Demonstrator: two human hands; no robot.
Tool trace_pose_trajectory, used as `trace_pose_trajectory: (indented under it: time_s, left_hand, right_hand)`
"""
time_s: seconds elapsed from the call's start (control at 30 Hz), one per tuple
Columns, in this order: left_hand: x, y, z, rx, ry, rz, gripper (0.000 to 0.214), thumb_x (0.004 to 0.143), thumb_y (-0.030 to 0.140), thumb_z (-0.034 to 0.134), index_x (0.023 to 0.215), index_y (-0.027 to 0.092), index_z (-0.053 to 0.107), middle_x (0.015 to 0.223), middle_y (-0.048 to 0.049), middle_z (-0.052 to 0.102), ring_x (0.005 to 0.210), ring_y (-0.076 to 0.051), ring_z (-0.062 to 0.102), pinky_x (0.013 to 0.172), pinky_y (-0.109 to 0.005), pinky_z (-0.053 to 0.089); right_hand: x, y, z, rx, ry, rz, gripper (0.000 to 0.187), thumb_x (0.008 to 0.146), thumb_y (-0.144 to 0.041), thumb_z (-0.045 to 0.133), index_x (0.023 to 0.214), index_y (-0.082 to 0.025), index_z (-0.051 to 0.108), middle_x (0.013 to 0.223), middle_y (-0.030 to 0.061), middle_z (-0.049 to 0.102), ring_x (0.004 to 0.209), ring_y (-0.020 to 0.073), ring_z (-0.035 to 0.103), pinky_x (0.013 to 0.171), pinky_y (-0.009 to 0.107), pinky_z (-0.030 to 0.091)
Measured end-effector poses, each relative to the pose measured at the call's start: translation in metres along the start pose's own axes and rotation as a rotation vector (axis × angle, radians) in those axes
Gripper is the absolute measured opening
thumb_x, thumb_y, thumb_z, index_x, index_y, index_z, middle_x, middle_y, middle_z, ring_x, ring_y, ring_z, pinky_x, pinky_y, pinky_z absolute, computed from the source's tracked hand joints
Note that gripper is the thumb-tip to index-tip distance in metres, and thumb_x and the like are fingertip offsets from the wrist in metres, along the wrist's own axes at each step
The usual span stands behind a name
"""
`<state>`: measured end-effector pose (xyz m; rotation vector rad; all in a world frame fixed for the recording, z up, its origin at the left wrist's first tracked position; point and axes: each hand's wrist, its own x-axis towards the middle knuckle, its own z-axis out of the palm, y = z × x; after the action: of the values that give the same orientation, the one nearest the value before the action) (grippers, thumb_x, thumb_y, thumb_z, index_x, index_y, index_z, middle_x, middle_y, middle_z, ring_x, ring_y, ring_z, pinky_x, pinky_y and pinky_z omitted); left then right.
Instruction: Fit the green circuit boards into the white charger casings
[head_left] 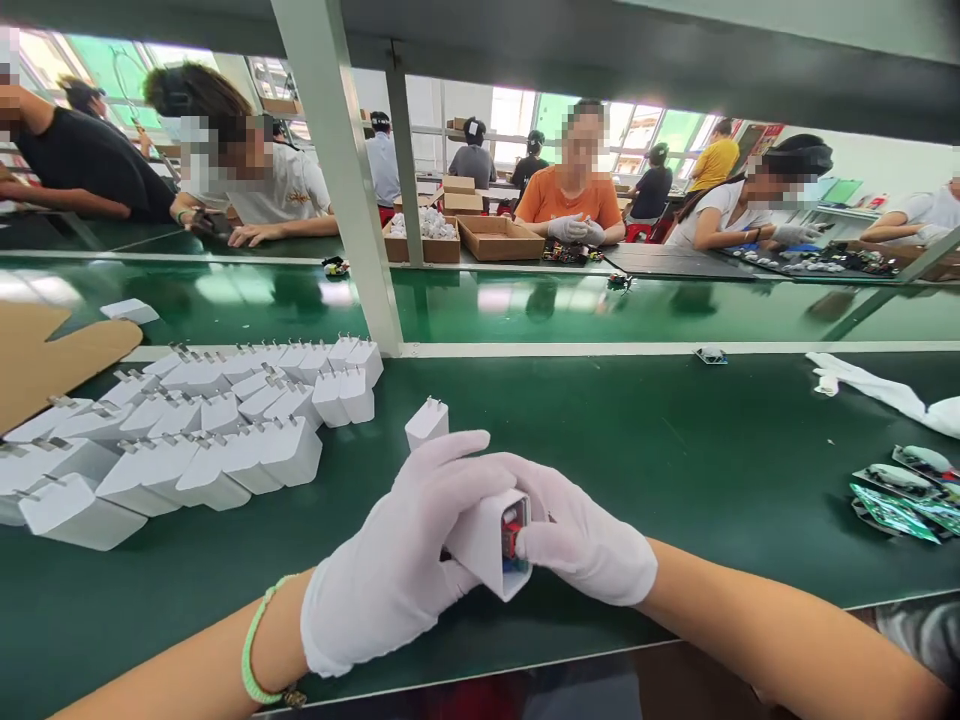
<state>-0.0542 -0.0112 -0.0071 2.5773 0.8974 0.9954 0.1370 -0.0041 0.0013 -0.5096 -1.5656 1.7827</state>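
Both my gloved hands hold a white plug charger casing (486, 542) between them over the green bench. Its open end faces right and shows red and blue parts inside. My left hand (390, 550) wraps around the casing's left side, and my right hand (577, 532) pinches its open end with the fingers. A single white charger with metal prongs (427, 424) stands just beyond my left fingers, apart from them. Many similar white chargers (202, 440) lie packed in rows further left, out of reach of my fingertips.
A cardboard sheet (52, 360) lies at the far left. A white cloth (877, 392) and shiny green packets (896, 495) lie on the right of the green bench (675, 480). A pale metal post (337, 170) rises behind. Co-workers sit at a facing bench beyond.
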Motion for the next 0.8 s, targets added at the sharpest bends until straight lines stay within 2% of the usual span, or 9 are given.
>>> trace_pose_trajectory:
  time_s: [0.07, 0.17, 0.27, 0.4, 0.47, 0.57, 0.6, 0.67, 0.8]
  left_hand:
    - [0.0, -0.001, -0.001, 0.064, 0.001, 0.038, 0.044, 0.08, 0.021, 0.067, 0.118, 0.022, 0.044, 0.113, -0.0067, 0.059, 0.122, -0.023, 0.044, 0.102, -0.038, 0.044]
    - [0.002, -0.002, -0.005, 0.12, 0.045, 0.059, 0.05, 0.075, 0.023, 0.071, 0.118, 0.022, 0.045, 0.106, -0.0076, 0.061, 0.101, -0.022, 0.056, 0.085, -0.036, 0.053]
    - [0.002, -0.007, -0.013, 0.091, 0.128, 0.16, 0.049, 0.077, 0.012, 0.063, 0.119, 0.026, 0.042, 0.105, -0.0074, 0.061, 0.095, -0.021, 0.06, 0.08, -0.036, 0.054]
    - [0.013, -0.028, -0.035, 0.143, 0.16, 0.176, 0.037, 0.081, 0.01, 0.05, 0.113, 0.026, 0.044, 0.109, -0.0091, 0.059, 0.1, -0.022, 0.061, 0.078, -0.035, 0.055]
    - [0.037, -0.036, -0.045, 0.253, 0.111, 0.178, 0.028, 0.082, 0.016, 0.052, 0.109, 0.025, 0.049, 0.106, -0.0083, 0.06, 0.097, -0.021, 0.062, 0.077, -0.033, 0.055]
    - [0.091, -0.041, -0.047, 0.504, -0.077, 0.087, 0.014, 0.08, 0.027, 0.056, 0.094, 0.022, 0.057, 0.094, -0.0049, 0.065, 0.085, -0.02, 0.063, 0.076, -0.032, 0.053]
    - [0.113, -0.044, -0.043, 0.589, -0.165, 0.001, 0.013, 0.08, 0.029, 0.055, 0.089, 0.021, 0.058, 0.09, -0.0042, 0.065, 0.082, -0.02, 0.063, 0.075, -0.032, 0.052]
    - [0.155, -0.058, -0.031, 0.643, -0.23, -0.064, 0.014, 0.081, 0.031, 0.056, 0.087, 0.019, 0.06, 0.084, -0.0043, 0.065, 0.08, -0.02, 0.062, 0.075, -0.033, 0.051]
    - [0.218, -0.108, 0.0, 0.712, -0.387, -0.179, 0.022, 0.088, 0.033, 0.057, 0.099, 0.014, 0.06, 0.094, -0.0044, 0.065, 0.085, -0.017, 0.062, 0.079, -0.037, 0.052]
  right_hand:
    - [0.002, 0.0, 0.001, -0.041, -0.005, -0.007, 0.046, 0.076, -0.05, 0.068, 0.104, -0.015, 0.058, 0.088, 0.0015, 0.055, 0.079, 0.0144, 0.049, 0.072, 0.028, 0.042]
    - [0.006, 0.004, 0.001, 0.035, -0.003, 0.003, 0.049, 0.073, -0.049, 0.072, 0.106, -0.015, 0.058, 0.089, 0.0016, 0.055, 0.082, 0.0153, 0.053, 0.077, 0.03, 0.043]
    - [0.012, 0.013, -0.009, 0.132, -0.026, -0.021, 0.06, 0.069, -0.048, 0.076, 0.115, -0.016, 0.054, 0.091, 0.003, 0.059, 0.085, 0.0174, 0.059, 0.081, 0.034, 0.046]
    - [0.021, 0.018, -0.038, 0.103, 0.163, -0.071, 0.081, 0.068, -0.049, 0.077, 0.131, -0.015, 0.04, 0.089, 0.0046, 0.063, 0.078, 0.0177, 0.066, 0.077, 0.037, 0.052]
    - [0.025, 0.017, -0.055, 0.022, 0.284, -0.126, 0.077, 0.074, -0.049, 0.071, 0.133, -0.013, 0.038, 0.086, 0.0046, 0.063, 0.074, 0.0171, 0.067, 0.074, 0.038, 0.054]
    - [0.028, 0.015, -0.072, -0.084, 0.4, -0.161, 0.063, 0.082, -0.044, 0.063, 0.132, -0.012, 0.041, 0.082, 0.0034, 0.063, 0.069, 0.0156, 0.066, 0.07, 0.036, 0.055]
    - [0.029, 0.015, -0.075, -0.103, 0.425, -0.165, 0.06, 0.084, -0.042, 0.061, 0.132, -0.012, 0.041, 0.081, 0.0028, 0.062, 0.068, 0.015, 0.066, 0.068, 0.035, 0.055]
    - [0.029, 0.014, -0.079, -0.126, 0.45, -0.174, 0.055, 0.086, -0.038, 0.059, 0.131, -0.012, 0.042, 0.08, 0.0022, 0.062, 0.067, 0.0141, 0.065, 0.067, 0.033, 0.055]
    - [0.025, 0.012, -0.082, -0.188, 0.48, -0.2, 0.049, 0.087, -0.033, 0.057, 0.13, -0.013, 0.045, 0.082, 0.0024, 0.062, 0.068, 0.0135, 0.065, 0.068, 0.033, 0.055]
